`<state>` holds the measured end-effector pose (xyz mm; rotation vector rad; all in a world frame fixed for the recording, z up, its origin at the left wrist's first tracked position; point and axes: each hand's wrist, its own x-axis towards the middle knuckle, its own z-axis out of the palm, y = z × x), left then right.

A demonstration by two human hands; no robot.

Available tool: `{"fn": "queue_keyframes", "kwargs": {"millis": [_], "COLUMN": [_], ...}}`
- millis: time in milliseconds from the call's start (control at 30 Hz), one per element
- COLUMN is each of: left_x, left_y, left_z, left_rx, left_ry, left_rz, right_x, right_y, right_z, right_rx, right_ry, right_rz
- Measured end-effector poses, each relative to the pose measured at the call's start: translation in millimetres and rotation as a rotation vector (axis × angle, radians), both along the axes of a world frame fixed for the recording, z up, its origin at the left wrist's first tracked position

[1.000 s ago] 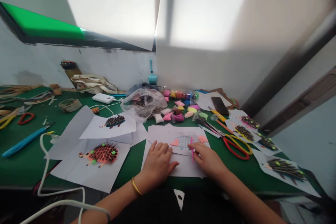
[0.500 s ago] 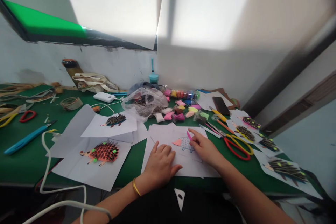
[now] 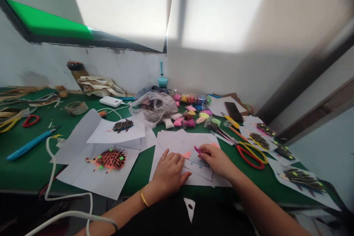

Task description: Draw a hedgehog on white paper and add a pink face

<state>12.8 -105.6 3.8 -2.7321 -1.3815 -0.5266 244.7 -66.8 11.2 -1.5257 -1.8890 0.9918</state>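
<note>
My left hand (image 3: 169,171) lies flat with fingers spread on the white paper (image 3: 169,139), left of a small sheet with a blue-outlined hedgehog drawing (image 3: 198,160). The drawing's body is dotted and its snout is filled in pink (image 3: 186,154). Between thumb and fingers, my right hand (image 3: 217,159) pinches a thin magenta clay knife (image 3: 197,150), its pointed end free above the drawing. Part of the drawing is hidden under that hand. To the left, a finished orange hedgehog (image 3: 110,160) with dark spines and green dots sits on another sheet.
Soft clay packets (image 3: 189,122) and a clear plastic bag (image 3: 153,108) lie behind the paper. Red-handled scissors (image 3: 250,158) and yellow ones are at the right, near more hedgehog pictures (image 3: 301,179). A blue cutter (image 3: 29,146) and white cable (image 3: 49,169) lie left.
The small sheet with the drawing has turned clockwise and slid slightly towards me. My right hand has tilted the magenta knife flatter, pointing left. My left hand stays almost still.
</note>
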Motion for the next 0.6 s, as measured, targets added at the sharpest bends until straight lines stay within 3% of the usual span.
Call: {"fn": "queue_keyframes", "kwargs": {"millis": [267,600], "left_x": [0.8,0.2], "left_y": [-0.5,-0.7], "left_z": [-1.9,-0.8], "left_rx": [0.013,0.019], "left_ry": [0.043,0.006], "left_rz": [0.014,0.006], "right_x": [-10.8,-9.5], "right_y": [3.5,-0.4], "right_z": [-9.7,-5.2], "right_rx": [0.241,0.200], "right_ry": [-0.204,-0.258], "right_rz": [0.071,0.106]}}
